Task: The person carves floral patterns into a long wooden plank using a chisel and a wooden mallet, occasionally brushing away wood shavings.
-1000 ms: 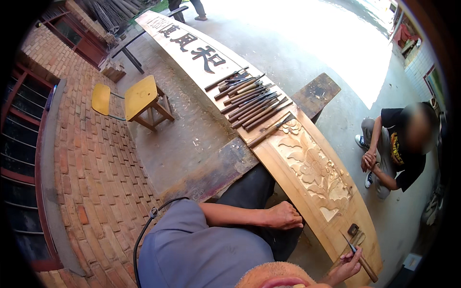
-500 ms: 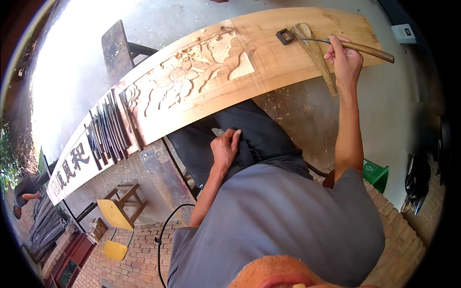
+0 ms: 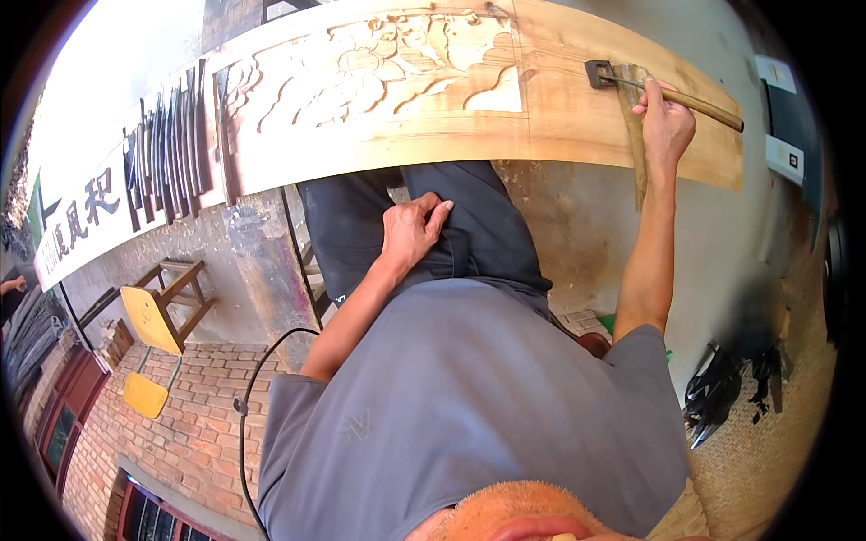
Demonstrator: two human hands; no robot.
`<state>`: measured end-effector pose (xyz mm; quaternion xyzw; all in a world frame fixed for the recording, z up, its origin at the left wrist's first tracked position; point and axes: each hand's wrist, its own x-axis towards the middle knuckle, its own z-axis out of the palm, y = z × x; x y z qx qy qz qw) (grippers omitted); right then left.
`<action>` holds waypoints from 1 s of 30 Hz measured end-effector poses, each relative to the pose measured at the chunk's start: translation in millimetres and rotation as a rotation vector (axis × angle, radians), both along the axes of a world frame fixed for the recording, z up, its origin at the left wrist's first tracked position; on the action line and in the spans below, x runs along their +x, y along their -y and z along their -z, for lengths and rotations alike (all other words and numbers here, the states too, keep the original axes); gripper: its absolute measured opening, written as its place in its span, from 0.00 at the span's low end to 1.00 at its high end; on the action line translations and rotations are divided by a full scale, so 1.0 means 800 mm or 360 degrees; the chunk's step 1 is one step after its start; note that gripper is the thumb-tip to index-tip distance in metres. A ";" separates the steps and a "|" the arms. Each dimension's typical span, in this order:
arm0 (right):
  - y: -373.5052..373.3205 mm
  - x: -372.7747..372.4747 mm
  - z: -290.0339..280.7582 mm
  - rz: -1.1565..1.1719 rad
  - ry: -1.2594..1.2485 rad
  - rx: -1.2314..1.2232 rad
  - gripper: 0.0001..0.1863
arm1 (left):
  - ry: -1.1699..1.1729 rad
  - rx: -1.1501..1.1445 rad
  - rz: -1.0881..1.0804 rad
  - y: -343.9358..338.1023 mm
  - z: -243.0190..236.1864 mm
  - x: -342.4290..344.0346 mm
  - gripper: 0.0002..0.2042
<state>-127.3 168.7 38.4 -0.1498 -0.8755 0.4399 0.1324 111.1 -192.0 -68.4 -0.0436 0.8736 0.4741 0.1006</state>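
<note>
We're gripping the wooden-handled mallet [image 3: 667, 90] at upper right with our right hand [image 3: 666, 126], ready over the long carved wooden plank [image 3: 379, 99], while our left hand [image 3: 410, 230] is resting loosely curled and empty on our dark-trousered thigh [image 3: 487, 225].

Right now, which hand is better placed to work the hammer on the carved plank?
Right. The right hand is on the wooden-handled hammer lying on the bare end of the carved plank. The left hand rests on the dark trousers, off the plank.
</note>
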 end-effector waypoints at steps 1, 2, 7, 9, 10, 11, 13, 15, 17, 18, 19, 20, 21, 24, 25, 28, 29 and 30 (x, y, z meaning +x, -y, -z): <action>0.005 -0.002 0.003 0.0011 0.0009 0.0005 0.15 | 0.0014 -0.0023 0.0025 0.001 -0.002 -0.002 0.18; 0.010 -0.003 0.006 0.0023 0.0018 0.0010 0.16 | 0.0027 -0.0046 0.0051 0.002 -0.003 -0.003 0.18; 0.022 -0.009 -0.003 0.0066 0.0052 0.0258 0.17 | -0.0086 -0.0075 0.0079 0.007 0.003 -0.007 0.16; 0.032 -0.009 -0.013 0.0090 -0.0060 0.0782 0.16 | -0.0111 -0.0041 0.0148 0.012 -0.008 -0.015 0.15; 0.040 -0.009 -0.022 0.0087 -0.0051 0.0786 0.16 | -0.0102 -0.0037 0.0148 0.014 -0.018 -0.023 0.15; 0.049 -0.009 -0.029 0.0043 -0.0308 0.0844 0.15 | -0.0184 0.0031 0.0166 0.014 -0.029 -0.032 0.14; 0.065 -0.017 -0.030 0.0032 -0.0689 0.0917 0.12 | -0.0285 0.0154 0.0232 0.019 -0.044 -0.050 0.12; 0.113 -0.008 -0.028 -0.0128 -0.0480 0.0629 0.11 | -0.0303 0.0281 0.0211 0.022 -0.067 -0.082 0.13; 0.186 0.004 -0.006 -0.0432 -0.0382 0.0488 0.10 | -0.0260 0.0488 0.0210 0.036 -0.064 -0.099 0.21; 0.219 0.008 0.009 -0.0646 -0.0454 0.0495 0.09 | -0.0255 0.0483 0.0243 0.040 -0.059 -0.112 0.21; 0.257 0.012 0.019 -0.0765 -0.0429 0.0288 0.08 | -0.0167 0.0826 0.0082 0.041 -0.057 -0.124 0.25; 0.292 0.015 0.021 -0.0911 -0.0440 0.0318 0.08 | -0.0072 0.1157 -0.0091 0.044 -0.053 -0.134 0.30; 0.325 0.015 0.024 -0.1014 -0.0516 0.0120 0.12 | -0.0044 0.1328 -0.0081 0.059 -0.050 -0.147 0.34; 0.405 0.003 0.027 -0.1163 -0.0580 0.0077 0.27 | -0.0443 0.0846 -0.0458 0.122 0.029 -0.168 0.40; 0.425 -0.006 0.035 -0.1142 -0.0579 0.0000 0.26 | -0.0398 0.0864 -0.0527 0.135 0.033 -0.179 0.41; 0.463 -0.034 0.046 -0.0969 -0.0801 -0.0092 0.24 | -0.0329 0.0940 -0.0535 0.148 0.033 -0.209 0.42; 0.465 -0.040 0.047 -0.0972 -0.0822 -0.0060 0.21 | -0.0313 0.0981 -0.0506 0.143 0.035 -0.223 0.42; 0.466 -0.051 0.051 -0.0951 -0.0816 -0.0058 0.21 | -0.0303 0.1025 -0.0467 0.141 0.037 -0.238 0.42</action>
